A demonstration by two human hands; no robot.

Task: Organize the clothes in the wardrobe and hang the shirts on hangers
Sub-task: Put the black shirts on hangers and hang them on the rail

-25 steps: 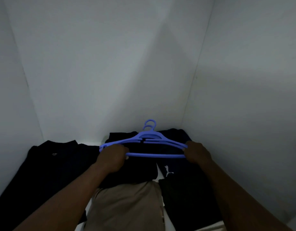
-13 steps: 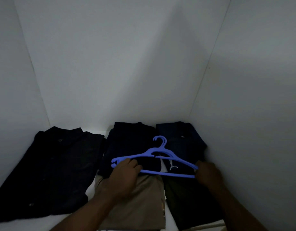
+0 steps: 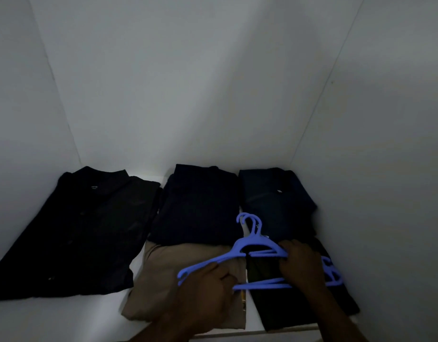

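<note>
Blue plastic hangers [image 3: 252,245], at least two stacked, lie low over the folded clothes on the white wardrobe shelf [image 3: 64,314]. My left hand [image 3: 208,292] grips their left end. My right hand [image 3: 301,265] holds the right side near the crossbar. Below them are a folded tan garment [image 3: 168,275] and a dark garment [image 3: 269,304] on the right. A black shirt [image 3: 77,230] lies flat at the left. Behind are a folded dark navy garment [image 3: 198,203] and a dark blue one [image 3: 274,201].
White wardrobe walls close in at the left [image 3: 20,119], back [image 3: 176,82] and right [image 3: 385,169]. The shelf's front edge [image 3: 237,333] runs along the bottom. The light is dim.
The hangers have come down and toward the front, from above the rear garments to just over the tan and dark front ones. My hands stayed on both ends; the right moved inward.
</note>
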